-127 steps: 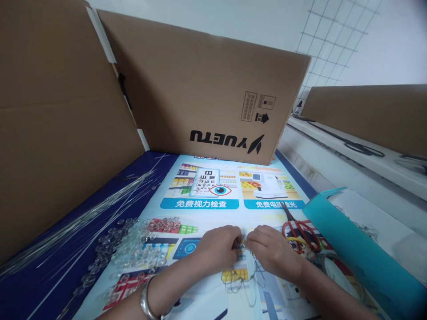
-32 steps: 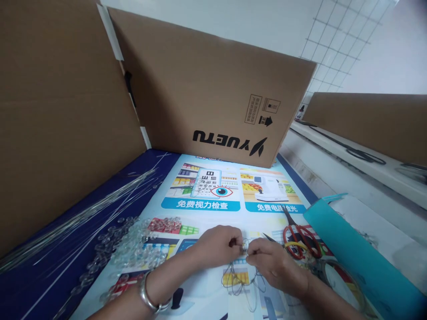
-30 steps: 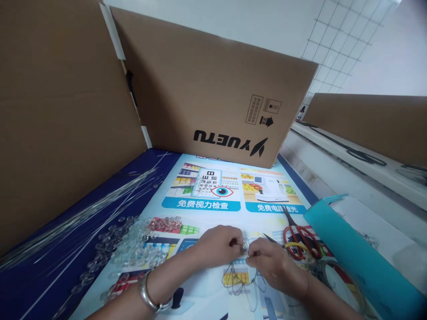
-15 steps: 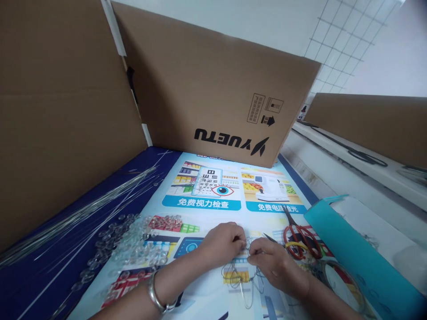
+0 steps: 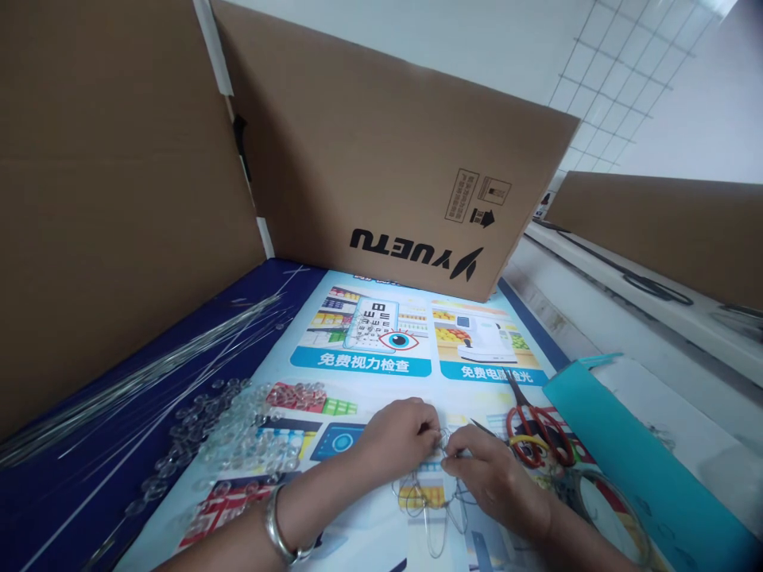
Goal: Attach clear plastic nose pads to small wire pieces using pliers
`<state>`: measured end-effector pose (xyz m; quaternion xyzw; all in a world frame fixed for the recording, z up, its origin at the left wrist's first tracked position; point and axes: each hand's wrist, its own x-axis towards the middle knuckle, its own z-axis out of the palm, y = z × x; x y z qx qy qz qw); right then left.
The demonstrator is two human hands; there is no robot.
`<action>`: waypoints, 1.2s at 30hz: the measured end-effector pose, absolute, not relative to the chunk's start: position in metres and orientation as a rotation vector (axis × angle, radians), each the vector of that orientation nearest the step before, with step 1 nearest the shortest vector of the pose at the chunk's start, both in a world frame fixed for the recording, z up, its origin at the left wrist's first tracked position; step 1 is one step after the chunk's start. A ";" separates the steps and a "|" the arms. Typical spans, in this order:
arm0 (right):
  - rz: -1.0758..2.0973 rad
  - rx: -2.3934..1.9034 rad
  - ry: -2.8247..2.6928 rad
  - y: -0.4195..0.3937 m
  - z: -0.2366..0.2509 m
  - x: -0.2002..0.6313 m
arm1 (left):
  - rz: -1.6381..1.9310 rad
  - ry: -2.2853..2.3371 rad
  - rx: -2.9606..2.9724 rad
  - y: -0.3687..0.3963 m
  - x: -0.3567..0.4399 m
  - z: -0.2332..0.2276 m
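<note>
Both hands meet over the printed sheet at the lower middle, fingers closed close together on a bent wire piece (image 5: 434,516). Its thin loops hang below the fingers onto the sheet. My left hand (image 5: 405,433), with a silver bangle on the wrist, pinches the wire's upper end from the left. From the right, my right hand (image 5: 492,477) pinches the same wire with thumb and forefinger. Small details between the fingertips are hidden. Just right of the right hand lie red-handled scissors (image 5: 540,437); a dark pointed tip shows beside that hand.
Clear beads (image 5: 238,437) are heaped on the left. Straight wires (image 5: 160,373) lie on the blue cloth beyond them. A coil of wire (image 5: 613,508) sits at lower right beside a turquoise box (image 5: 649,453). Cardboard panels (image 5: 387,143) stand behind and at left.
The hands stay almost in place, still pinching the wire. The hanging loops have shifted slightly, and the camera view has tilted a little.
</note>
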<state>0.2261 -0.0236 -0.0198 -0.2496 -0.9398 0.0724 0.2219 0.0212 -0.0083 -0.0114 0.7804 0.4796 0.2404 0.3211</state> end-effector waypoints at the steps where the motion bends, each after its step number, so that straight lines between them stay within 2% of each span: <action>1: 0.201 -0.709 -2.595 -0.024 -0.021 0.227 | 0.613 1.271 2.058 -0.009 0.021 -0.011; 6: 0.300 -0.879 -2.586 -0.026 -0.019 0.227 | 0.516 1.313 2.118 -0.009 0.021 -0.010; 10: 0.345 -0.854 -2.619 -0.026 -0.016 0.227 | 0.477 1.336 2.148 -0.009 0.022 -0.009; 36: 0.294 -0.835 -2.663 -0.027 -0.015 0.225 | 0.391 1.367 2.193 -0.009 0.025 -0.004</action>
